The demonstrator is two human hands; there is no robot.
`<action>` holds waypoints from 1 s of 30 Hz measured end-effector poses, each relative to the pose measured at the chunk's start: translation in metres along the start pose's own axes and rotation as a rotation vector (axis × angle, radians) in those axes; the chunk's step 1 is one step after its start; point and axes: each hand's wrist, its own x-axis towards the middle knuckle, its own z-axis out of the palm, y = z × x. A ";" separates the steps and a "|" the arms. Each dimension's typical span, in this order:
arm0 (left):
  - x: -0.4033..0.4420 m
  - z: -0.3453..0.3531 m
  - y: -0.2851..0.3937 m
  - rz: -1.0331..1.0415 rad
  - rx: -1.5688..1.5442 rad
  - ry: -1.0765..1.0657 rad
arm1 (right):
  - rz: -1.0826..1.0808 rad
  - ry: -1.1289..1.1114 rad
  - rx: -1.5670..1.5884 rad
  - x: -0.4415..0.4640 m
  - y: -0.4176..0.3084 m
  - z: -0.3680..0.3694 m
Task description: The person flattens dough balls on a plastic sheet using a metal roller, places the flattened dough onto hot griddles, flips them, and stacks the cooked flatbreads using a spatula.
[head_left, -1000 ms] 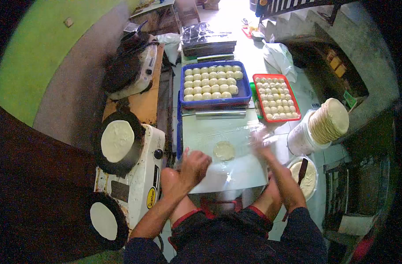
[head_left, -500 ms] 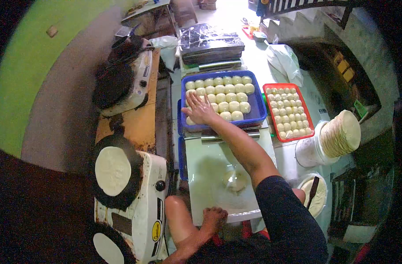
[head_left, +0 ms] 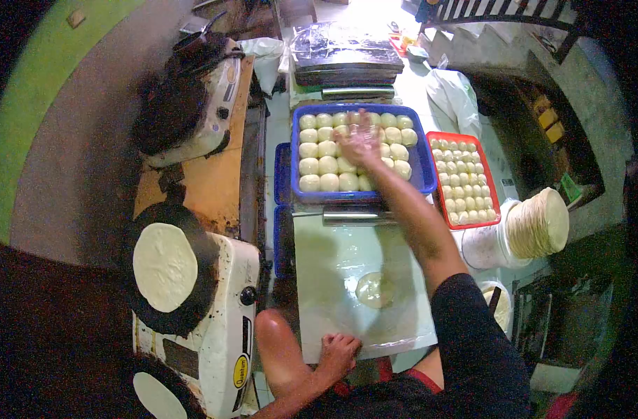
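Note:
My right hand (head_left: 361, 142) lies over the shiny dough balls (head_left: 327, 165) in the blue tray (head_left: 431, 167), fingers spread and palm down. It covers several balls near the middle; whether it presses on them I cannot tell. My left hand (head_left: 340, 351) rests at the near edge of the white work board (head_left: 326, 279), its fingers curled in with nothing visible in them. A thin, flattened round of dough (head_left: 375, 290) lies on the glossy board between my hands.
At left, flatbreads (head_left: 165, 267) sit on dark griddles of a white stove (head_left: 228, 307). To the right are a red tray (head_left: 462, 227) of smaller dough balls, a stack of thin flatbreads (head_left: 539, 223) on a white bucket, and a tub (head_left: 497, 300). A metal rolling pin (head_left: 357, 215) lies below the blue tray.
My right hand has moved from the left side of the blue tray toward its middle and farther back. My left hand stays at the board's near edge. The camera view has shifted slightly.

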 end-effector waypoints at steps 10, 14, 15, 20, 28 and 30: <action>0.001 0.002 -0.001 0.018 0.022 -0.021 | -0.127 -0.094 0.028 -0.041 0.040 -0.016; -0.001 0.013 -0.002 -0.004 0.007 0.047 | -0.014 -0.146 0.005 -0.062 0.051 -0.023; -0.001 0.011 0.002 -0.003 0.022 0.046 | 0.009 -0.199 -0.006 -0.071 0.038 -0.025; -0.001 0.025 -0.005 -0.053 0.132 -0.023 | -0.384 -0.086 0.126 -0.145 0.000 -0.007; -0.015 0.032 0.012 -0.089 0.040 0.109 | -0.374 0.218 -0.099 -0.237 0.045 0.021; -0.014 0.029 0.020 -0.108 0.037 0.150 | -0.286 0.042 -0.002 -0.234 0.036 0.009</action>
